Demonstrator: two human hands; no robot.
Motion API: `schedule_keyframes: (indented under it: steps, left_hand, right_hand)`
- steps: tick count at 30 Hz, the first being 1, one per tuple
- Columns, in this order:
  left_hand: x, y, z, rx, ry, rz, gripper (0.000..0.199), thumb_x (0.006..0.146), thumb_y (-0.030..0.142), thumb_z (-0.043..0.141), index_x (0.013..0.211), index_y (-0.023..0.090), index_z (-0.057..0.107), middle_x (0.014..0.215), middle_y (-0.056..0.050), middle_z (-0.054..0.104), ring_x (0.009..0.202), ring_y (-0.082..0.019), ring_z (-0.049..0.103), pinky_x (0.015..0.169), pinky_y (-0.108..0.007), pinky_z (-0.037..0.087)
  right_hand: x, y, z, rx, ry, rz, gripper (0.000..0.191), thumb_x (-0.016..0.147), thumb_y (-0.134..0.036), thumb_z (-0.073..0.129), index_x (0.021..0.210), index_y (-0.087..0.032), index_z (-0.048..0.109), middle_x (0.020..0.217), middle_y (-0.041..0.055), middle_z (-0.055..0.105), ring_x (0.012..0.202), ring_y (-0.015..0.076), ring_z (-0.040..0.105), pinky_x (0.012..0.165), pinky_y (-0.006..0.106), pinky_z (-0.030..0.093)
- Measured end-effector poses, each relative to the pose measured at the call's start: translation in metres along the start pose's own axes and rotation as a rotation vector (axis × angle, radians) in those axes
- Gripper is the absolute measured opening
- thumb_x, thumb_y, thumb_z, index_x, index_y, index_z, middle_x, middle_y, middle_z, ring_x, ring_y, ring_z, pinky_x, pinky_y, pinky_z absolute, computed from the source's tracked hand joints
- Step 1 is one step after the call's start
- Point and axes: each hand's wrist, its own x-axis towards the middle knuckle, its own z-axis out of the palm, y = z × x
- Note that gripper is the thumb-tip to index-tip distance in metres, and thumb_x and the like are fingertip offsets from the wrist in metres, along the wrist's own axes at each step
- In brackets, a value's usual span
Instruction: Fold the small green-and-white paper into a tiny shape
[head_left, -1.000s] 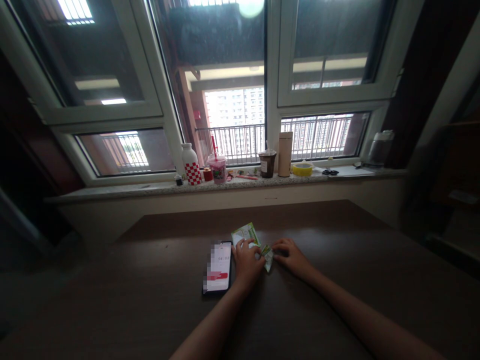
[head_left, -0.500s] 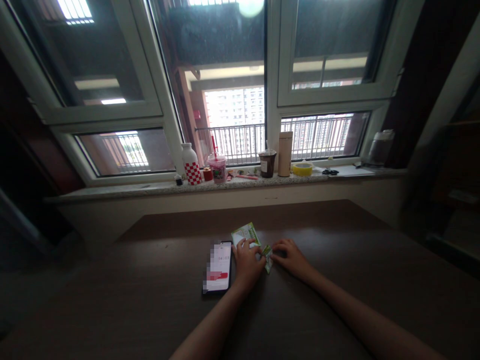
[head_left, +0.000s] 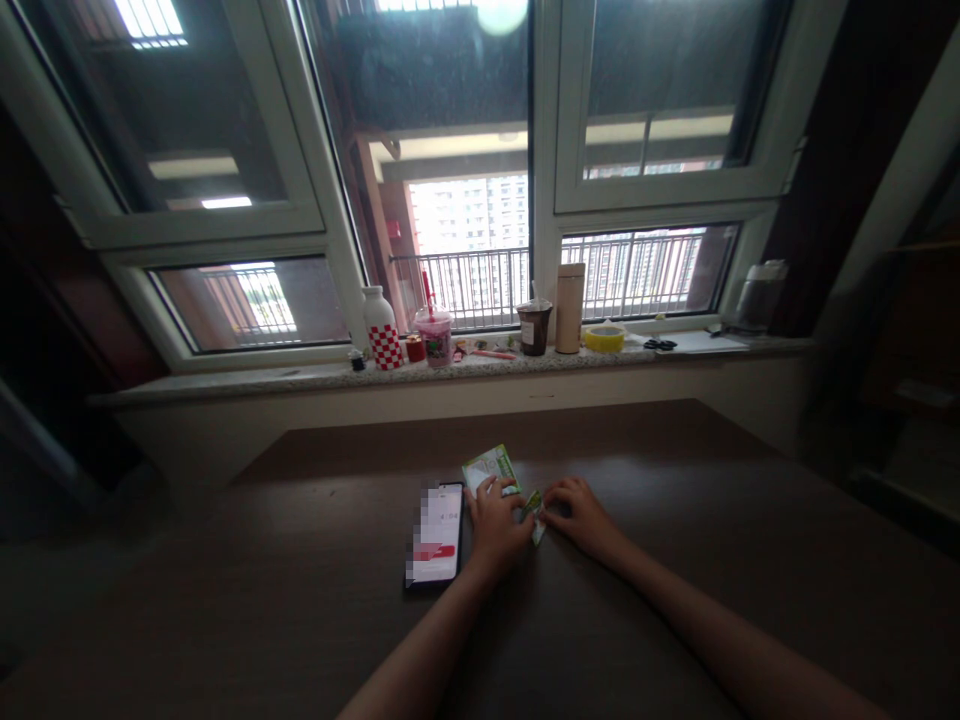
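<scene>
A small green and white packet (head_left: 538,532) is between my two hands on the brown table (head_left: 360,520). My left hand (head_left: 496,525) pinches its left edge with thumb and finger, and the other fingers rest near a larger green and white packet (head_left: 491,465) lying flat. From the right, my right hand (head_left: 577,515) pinches the small packet's other edge, its fingers curled. Left of my left hand lies a phone (head_left: 439,535) with a lit screen, partly blurred out.
Along the windowsill (head_left: 480,371) behind the table stand a checkered bottle (head_left: 384,335), a pink cup (head_left: 435,338), a dark cup (head_left: 534,330), a tan flask (head_left: 570,310), yellow tape (head_left: 604,340) and black scissors (head_left: 660,344).
The small packet has shifted and bent slightly between my fingers. My left fingertips have moved a little over it. The phone and larger packet stay in place.
</scene>
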Motion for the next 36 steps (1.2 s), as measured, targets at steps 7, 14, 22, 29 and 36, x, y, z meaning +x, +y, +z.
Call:
schedule_keyframes:
  steps: [7, 14, 22, 29, 36]
  left_hand:
    - [-0.0005, -0.0001, -0.0008, 0.012, -0.013, 0.010, 0.015, 0.071, 0.029, 0.069, 0.085, 0.025, 0.074, 0.125, -0.003, 0.061, 0.131, -0.033, 0.036, 0.112, -0.065, 0.002]
    - [-0.0010, -0.0002, -0.0024, 0.029, -0.057, 0.033, 0.027, 0.069, 0.042, 0.072, 0.090, 0.025, 0.072, 0.127, -0.005, 0.059, 0.133, -0.035, 0.034, 0.111, -0.068, -0.001]
    - [-0.0014, -0.0009, -0.0011, 0.051, -0.076, 0.011, 0.030, 0.072, 0.043, 0.070, 0.096, 0.026, 0.071, 0.130, -0.005, 0.058, 0.134, -0.033, 0.032, 0.112, -0.066, -0.002]
    - [-0.0016, -0.0022, 0.0015, 0.094, -0.076, -0.012, 0.034, 0.074, 0.045, 0.067, 0.102, 0.026, 0.070, 0.131, -0.005, 0.057, 0.134, -0.033, 0.031, 0.112, -0.064, -0.001]
    - [-0.0020, -0.0016, 0.0003, 0.083, -0.067, 0.013, 0.034, 0.071, 0.045, 0.070, 0.100, 0.026, 0.070, 0.130, -0.005, 0.057, 0.134, -0.034, 0.032, 0.111, -0.066, -0.002]
  right_hand:
    - [0.0004, -0.0024, -0.0011, -0.008, 0.001, 0.017, 0.005, 0.075, -0.022, 0.071, 0.079, -0.020, 0.068, 0.093, 0.0057, 0.065, 0.098, 0.0229, 0.052, 0.089, 0.035, 0.040]
    - [0.0014, -0.0019, -0.0006, 0.009, 0.019, 0.066, 0.006, 0.074, -0.022, 0.071, 0.074, -0.020, 0.066, 0.091, 0.0051, 0.064, 0.096, 0.0224, 0.052, 0.088, 0.034, 0.040]
    - [0.0021, 0.0012, 0.0002, 0.037, 0.019, 0.086, 0.009, 0.074, -0.027, 0.072, 0.073, -0.020, 0.067, 0.089, 0.0049, 0.063, 0.097, 0.0232, 0.052, 0.088, 0.035, 0.040]
    - [0.0027, 0.0049, -0.0006, 0.074, 0.001, 0.075, 0.004, 0.077, -0.025, 0.069, 0.077, -0.021, 0.071, 0.092, 0.0049, 0.066, 0.099, 0.0228, 0.054, 0.091, 0.036, 0.039]
    - [0.0020, 0.0021, -0.0004, 0.052, 0.024, 0.073, 0.008, 0.077, -0.026, 0.070, 0.072, -0.020, 0.069, 0.091, 0.0051, 0.066, 0.097, 0.0221, 0.054, 0.091, 0.035, 0.039]
